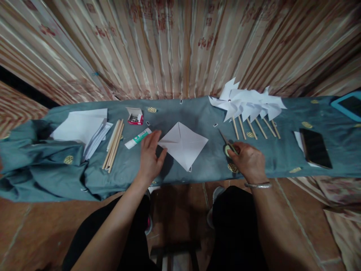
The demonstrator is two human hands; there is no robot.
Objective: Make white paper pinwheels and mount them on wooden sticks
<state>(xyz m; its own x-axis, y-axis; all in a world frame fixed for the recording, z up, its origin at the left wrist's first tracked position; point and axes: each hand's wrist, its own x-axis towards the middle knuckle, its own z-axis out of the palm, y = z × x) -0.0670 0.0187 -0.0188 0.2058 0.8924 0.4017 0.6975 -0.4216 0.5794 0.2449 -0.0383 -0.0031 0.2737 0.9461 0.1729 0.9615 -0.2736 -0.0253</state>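
Note:
A white square of paper (187, 145) lies turned like a diamond on the cloth, with creases across it and what look like slits running in from its upper and left corners. My left hand (151, 156) is at its left corner, fingers apart, holding nothing. Just beyond those fingers lies a green and white glue stick (138, 138). My right hand (249, 160) grips scissors (229, 146) with pale green handles. Their blades point up and to the left, apart from the paper.
Several white paper pinwheels (248, 103) on wooden sticks lie at the back right. A phone (315, 148) and a blue-framed tablet (348, 105) are farther right. To the left are a small red box of metal pins (135, 116), wooden sticks (114, 146) and stacked paper (80, 126).

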